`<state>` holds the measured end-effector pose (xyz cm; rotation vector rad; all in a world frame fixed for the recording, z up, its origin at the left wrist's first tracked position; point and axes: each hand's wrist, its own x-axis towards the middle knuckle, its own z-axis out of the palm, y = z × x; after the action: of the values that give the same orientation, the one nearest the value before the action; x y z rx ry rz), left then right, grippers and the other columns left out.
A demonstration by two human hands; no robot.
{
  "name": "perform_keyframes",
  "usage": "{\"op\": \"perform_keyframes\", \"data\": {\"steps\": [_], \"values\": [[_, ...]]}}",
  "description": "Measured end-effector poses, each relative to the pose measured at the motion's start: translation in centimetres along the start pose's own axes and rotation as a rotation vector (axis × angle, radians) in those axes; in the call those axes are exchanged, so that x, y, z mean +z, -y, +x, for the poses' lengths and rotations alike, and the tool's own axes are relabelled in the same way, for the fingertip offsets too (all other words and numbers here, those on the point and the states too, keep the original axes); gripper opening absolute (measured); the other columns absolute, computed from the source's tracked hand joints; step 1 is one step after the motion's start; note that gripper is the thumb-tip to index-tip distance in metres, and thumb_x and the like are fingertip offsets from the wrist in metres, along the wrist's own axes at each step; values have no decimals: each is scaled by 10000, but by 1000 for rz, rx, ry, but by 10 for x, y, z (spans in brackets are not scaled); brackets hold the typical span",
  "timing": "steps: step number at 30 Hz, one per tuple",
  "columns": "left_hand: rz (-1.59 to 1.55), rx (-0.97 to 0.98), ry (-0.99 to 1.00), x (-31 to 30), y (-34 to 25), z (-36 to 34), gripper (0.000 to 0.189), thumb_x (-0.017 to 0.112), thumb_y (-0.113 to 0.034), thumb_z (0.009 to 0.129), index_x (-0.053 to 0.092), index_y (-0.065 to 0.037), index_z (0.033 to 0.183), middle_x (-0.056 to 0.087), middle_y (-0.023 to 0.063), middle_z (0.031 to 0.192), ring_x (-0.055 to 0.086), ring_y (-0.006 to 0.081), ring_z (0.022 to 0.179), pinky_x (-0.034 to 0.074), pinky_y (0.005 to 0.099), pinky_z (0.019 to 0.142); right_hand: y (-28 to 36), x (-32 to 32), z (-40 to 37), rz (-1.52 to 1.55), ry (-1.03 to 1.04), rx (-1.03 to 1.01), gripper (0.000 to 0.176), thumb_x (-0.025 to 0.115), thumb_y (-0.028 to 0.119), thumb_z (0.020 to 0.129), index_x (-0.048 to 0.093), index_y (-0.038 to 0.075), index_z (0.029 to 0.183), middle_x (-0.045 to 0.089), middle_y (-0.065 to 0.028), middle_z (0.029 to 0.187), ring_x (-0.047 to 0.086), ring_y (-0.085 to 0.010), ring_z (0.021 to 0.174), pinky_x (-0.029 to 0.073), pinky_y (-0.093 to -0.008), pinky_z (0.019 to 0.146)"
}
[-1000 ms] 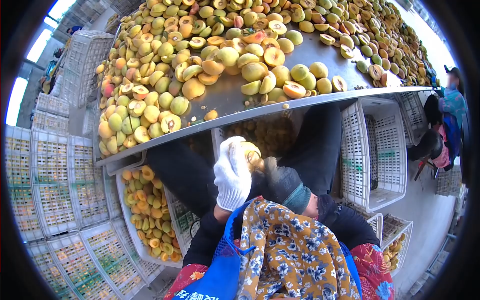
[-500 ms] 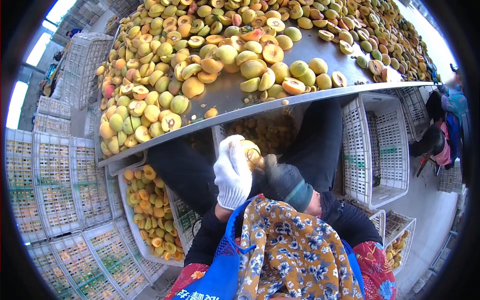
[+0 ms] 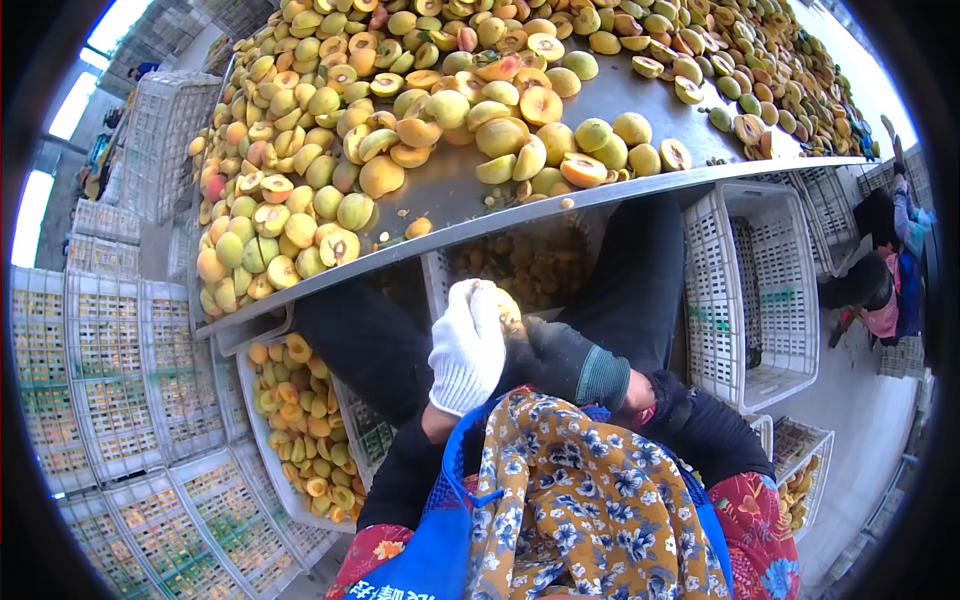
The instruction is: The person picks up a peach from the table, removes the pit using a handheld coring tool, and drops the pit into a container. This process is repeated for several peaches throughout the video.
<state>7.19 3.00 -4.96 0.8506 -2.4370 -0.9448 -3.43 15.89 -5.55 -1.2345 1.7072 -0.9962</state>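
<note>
My left hand (image 3: 466,346), in a white knit glove, is closed around a yellow peach (image 3: 507,308) held over my lap, just below the table edge. My right hand (image 3: 560,358), in a dark glove with a green cuff, presses against the same peach from the right; whether it holds a tool I cannot tell. Above them a metal table (image 3: 440,195) carries a big heap of whole and halved peaches (image 3: 340,130).
A white crate of peach halves (image 3: 295,430) sits at my lower left. An empty white crate (image 3: 750,290) stands to my right, with a crate of pits (image 3: 535,262) under the table. Stacked crates (image 3: 100,370) fill the left. Another person (image 3: 890,270) sits at far right.
Both hands have shifted slightly upward and the right hand has turned against the peach, covering more of it. The view has tilted a little.
</note>
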Motion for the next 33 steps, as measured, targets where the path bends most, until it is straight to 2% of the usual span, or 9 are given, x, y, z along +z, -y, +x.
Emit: {"op": "perform_keyframes", "data": {"steps": [3, 5, 8, 12, 22, 27, 29, 30, 33], "values": [[-152, -215, 90, -4, -10, 3, 236, 600, -193, 1033, 615, -24, 1197, 733, 233, 997, 745, 374, 855, 595, 428, 726, 4, -1, 0, 412, 4, 201, 400, 489, 316, 1089, 644, -32, 1213, 729, -176, 1061, 690, -256, 959, 537, -364, 884], [-114, -63, -11, 2, -6, -5, 261, 605, -218, 1031, 604, -31, 1213, 732, 231, 992, 739, 395, 835, 593, 436, 711, -1, -8, 0, 747, 103, 288, 443, 490, 355, 1088, 642, -31, 1242, 732, -160, 1074, 685, -234, 958, 536, -356, 891], [39, 48, -74, 1, -12, -9, 273, 607, -221, 1025, 591, -30, 1220, 729, 239, 979, 734, 402, 855, 586, 445, 732, 0, -5, -1, 663, 89, 269, 421, 432, 322, 1087, 656, -25, 1172, 706, -100, 955, 644, -157, 843, 528, -323, 767], [-124, -209, 147, 0, -6, -1, 272, 604, -253, 1025, 597, -31, 1181, 732, 233, 963, 721, 428, 861, 574, 483, 747, -16, -4, 0, 490, 175, 310, 516, 482, 452, 1078, 659, -1, 1251, 735, -113, 1072, 674, -196, 944, 537, -345, 868], [-92, -11, 127, -2, 1, -4, 284, 640, -222, 992, 609, -35, 1203, 710, 234, 971, 715, 414, 834, 572, 482, 707, -13, -2, -5, 638, 164, 269, 516, 467, 446, 1084, 672, -8, 1218, 737, -109, 1048, 674, -192, 921, 536, -326, 855], [141, 463, 207, 1, 44, -2, 286, 620, -211, 986, 610, -43, 1217, 692, 216, 1039, 706, 390, 856, 578, 484, 712, -17, -4, -5, 384, 247, 350, 478, 452, 397, 1098, 650, -12, 1246, 733, -134, 1073, 681, -226, 903, 549, -345, 845], [171, 398, 236, 1, 30, 1, 267, 621, -216, 988, 620, -53, 1199, 701, 203, 1002, 710, 388, 814, 580, 477, 695, -30, 2, -5, 415, 190, 29, 358, 525, 287, 1061, 656, -6, 1218, 732, -148, 1023, 695, -244, 896, 553, -347, 822], [48, -37, 216, 2, 8, -3, 222, 639, -220, 982, 643, -67, 1143, 713, 185, 932, 710, 385, 741, 576, 463, 652, -41, 4, -6, 400, 167, -124, 323, 543, 264, 1044, 668, 0, 1181, 728, -138, 977, 690, -219, 862, 550, -334, 778], [106, 78, 132, -1, -1, -5, 228, 546, -269, 1029, 648, -95, 1135, 723, 179, 995, 706, 415, 872, 568, 486, 780, -58, 14, -4, 387, 90, -351, 292, 611, 187, 985, 665, 17, 1217, 734, -128, 965, 690, -199, 828, 548, -308, 741]]}}
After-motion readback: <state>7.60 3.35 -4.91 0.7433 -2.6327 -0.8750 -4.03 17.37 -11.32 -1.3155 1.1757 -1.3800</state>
